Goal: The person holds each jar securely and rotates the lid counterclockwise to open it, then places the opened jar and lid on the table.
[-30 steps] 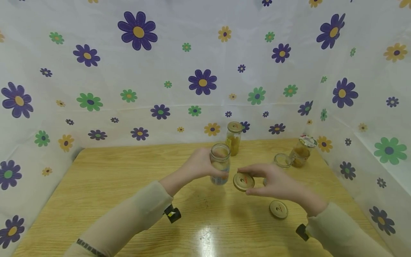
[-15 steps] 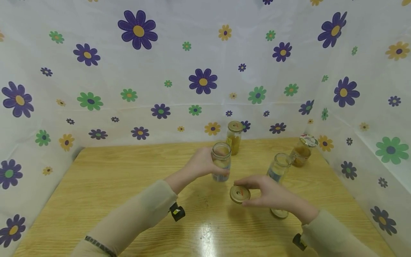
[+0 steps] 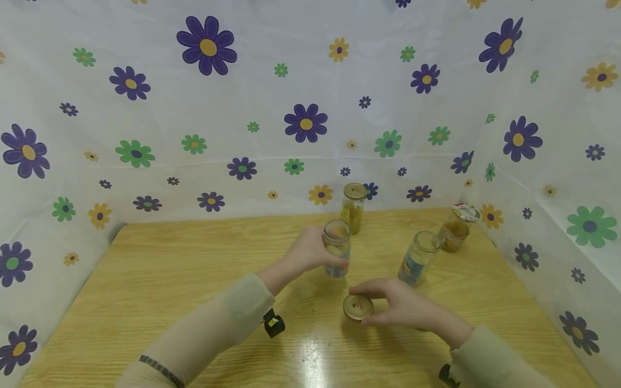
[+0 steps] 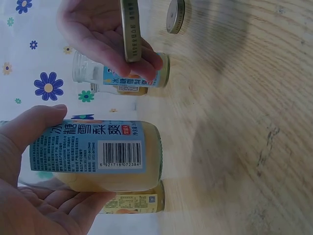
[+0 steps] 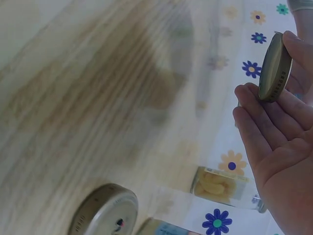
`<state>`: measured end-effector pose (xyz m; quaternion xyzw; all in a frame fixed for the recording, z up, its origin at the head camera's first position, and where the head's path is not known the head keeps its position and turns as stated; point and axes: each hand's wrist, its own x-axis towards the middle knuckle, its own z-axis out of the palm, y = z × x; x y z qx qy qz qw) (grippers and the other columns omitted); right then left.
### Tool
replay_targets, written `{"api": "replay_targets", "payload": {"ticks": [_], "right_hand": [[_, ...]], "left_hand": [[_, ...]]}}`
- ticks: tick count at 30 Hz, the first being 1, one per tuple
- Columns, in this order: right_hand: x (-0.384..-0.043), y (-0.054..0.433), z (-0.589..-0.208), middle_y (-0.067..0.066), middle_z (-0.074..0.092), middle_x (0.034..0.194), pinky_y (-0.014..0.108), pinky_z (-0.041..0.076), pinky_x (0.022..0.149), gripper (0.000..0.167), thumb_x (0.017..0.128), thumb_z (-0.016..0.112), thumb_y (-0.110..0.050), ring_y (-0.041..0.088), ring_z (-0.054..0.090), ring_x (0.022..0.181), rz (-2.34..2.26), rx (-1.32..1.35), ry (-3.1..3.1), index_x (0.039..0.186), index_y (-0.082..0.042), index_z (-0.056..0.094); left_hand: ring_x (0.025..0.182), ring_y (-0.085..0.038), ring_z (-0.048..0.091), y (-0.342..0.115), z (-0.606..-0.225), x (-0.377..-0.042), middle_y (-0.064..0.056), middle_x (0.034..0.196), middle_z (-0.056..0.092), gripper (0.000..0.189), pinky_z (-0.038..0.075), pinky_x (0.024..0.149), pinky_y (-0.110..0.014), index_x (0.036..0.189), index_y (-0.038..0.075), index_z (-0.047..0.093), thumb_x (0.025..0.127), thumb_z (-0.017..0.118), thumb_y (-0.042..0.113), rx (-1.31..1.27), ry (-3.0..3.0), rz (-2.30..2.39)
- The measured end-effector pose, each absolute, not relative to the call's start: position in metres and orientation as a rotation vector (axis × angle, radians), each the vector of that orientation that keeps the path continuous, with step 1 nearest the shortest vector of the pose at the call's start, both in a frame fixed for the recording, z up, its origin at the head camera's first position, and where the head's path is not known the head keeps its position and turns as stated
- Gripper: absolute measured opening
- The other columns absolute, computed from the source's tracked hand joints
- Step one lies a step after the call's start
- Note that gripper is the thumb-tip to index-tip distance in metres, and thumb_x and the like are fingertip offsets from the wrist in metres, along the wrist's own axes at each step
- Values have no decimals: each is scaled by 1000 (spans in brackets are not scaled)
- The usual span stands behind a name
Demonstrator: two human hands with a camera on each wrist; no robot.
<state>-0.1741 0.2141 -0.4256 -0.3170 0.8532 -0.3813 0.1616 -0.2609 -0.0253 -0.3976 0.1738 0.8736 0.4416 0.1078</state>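
Observation:
My left hand (image 3: 310, 252) grips an open glass jar (image 3: 337, 253) around its side; its mouth points up in the head view. The jar has a blue label (image 4: 112, 152) with a barcode, and pale contents show through the glass. It seems raised off the table, with a shadow apart from its base in the left wrist view. My right hand (image 3: 400, 304) pinches a gold metal lid (image 3: 358, 307) by its edge, thumb on one side and fingers on the other. The lid is just in front of the jar, apart from it and above the table.
A second open jar (image 3: 418, 258) with a blue label stands right of centre. Two lidded jars stand behind: a tall yellow-labelled jar (image 3: 354, 210) and a jar with a patterned lid (image 3: 456, 229). Another gold lid (image 5: 105, 210) lies on the table, mostly hidden by my right wrist in the head view.
My right hand has brought the lid down and nearer to me, uncovering the second open jar and covering the loose lid. My left hand has shifted slightly right with its jar.

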Motion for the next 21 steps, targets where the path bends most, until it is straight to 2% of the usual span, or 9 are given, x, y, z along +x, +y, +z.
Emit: {"api": "replay_targets", "payload": {"ticks": [7,21], "right_hand": [[-172,211,-433,16,71,139,49,56,111,57,92,84,-24,34,69,128,-1080,-960,2445,139,3,65],[-166,207,-440,11,72,139,44,57,109,57,90,87,-27,31,70,126,-978,-928,2481,138,-3,68]], "left_hand": [[99,-23,75,-22,-409,-260,-10,110,80,49,63,92,-37,113,5,74,72,97,19,541,2567,1297],[101,-23,74,-16,-425,-259,-9,110,79,50,62,92,-37,113,7,73,72,97,22,507,2587,1277]]}}
